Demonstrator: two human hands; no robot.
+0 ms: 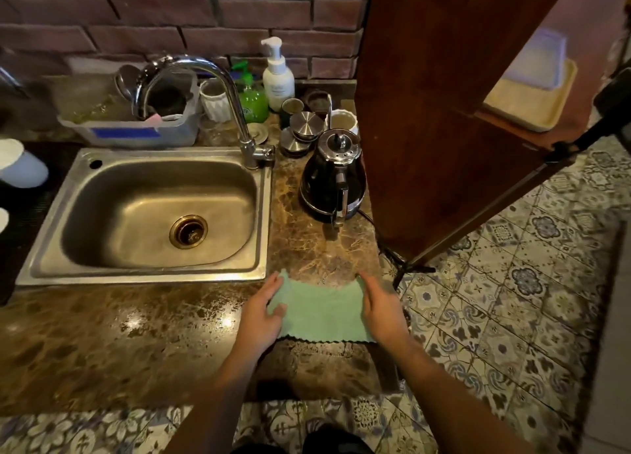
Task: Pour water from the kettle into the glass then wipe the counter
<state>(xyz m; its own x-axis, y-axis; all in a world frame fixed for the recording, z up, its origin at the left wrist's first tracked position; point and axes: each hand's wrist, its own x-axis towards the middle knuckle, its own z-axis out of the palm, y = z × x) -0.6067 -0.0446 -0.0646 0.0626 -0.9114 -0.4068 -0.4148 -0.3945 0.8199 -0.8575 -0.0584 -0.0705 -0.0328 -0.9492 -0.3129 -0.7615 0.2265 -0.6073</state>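
A green cloth [321,312] lies spread flat on the brown marble counter [136,334], near its front right corner. My left hand [261,315] holds the cloth's left edge, thumb lying on top of the fabric. My right hand [382,308] covers and holds its right edge. The black electric kettle [333,177] with a chrome lid stands on its base behind the cloth, right of the sink, untouched. I cannot pick out a clear glass; a dark cup [290,109] and a white cup [343,120] stand behind the kettle.
A steel sink [51,248] with a chrome tap [235,105] fills the left. Soap bottles [278,78], steel lids [305,124] and a plastic tub of dishes [136,129] line the brick wall. A wooden panel [444,112] stands right of the kettle. The tiled floor is beyond the counter's right edge.
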